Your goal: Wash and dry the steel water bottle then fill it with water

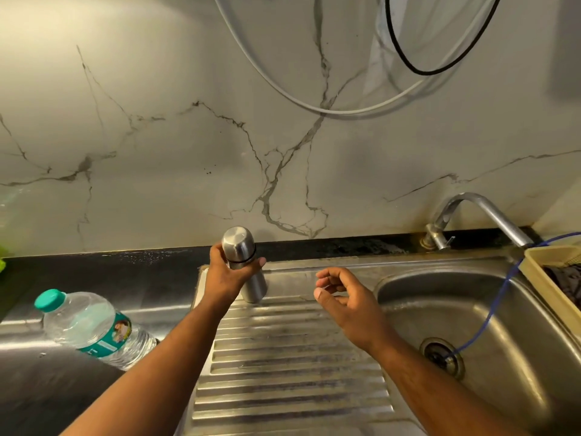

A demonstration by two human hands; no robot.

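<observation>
The steel water bottle (pixel 242 256) stands upright at the far end of the ribbed steel draining board (pixel 292 357), its cap on. My left hand (pixel 228 275) grips it around the neck, just below the cap. My right hand (pixel 342 297) hovers to the right of the bottle, above the draining board, with its fingers loosely curled and holding nothing. The sink basin (pixel 490 309) lies to the right, with a steel tap (pixel 471 212) arching over its far edge.
A clear plastic water bottle (pixel 91 330) with a teal cap lies on the dark counter at the left. A beige plastic basket (pixel 553 278) sits on the sink's right rim. A blue cord (pixel 490 313) runs down to the drain (pixel 441 357). Hoses hang on the marble wall.
</observation>
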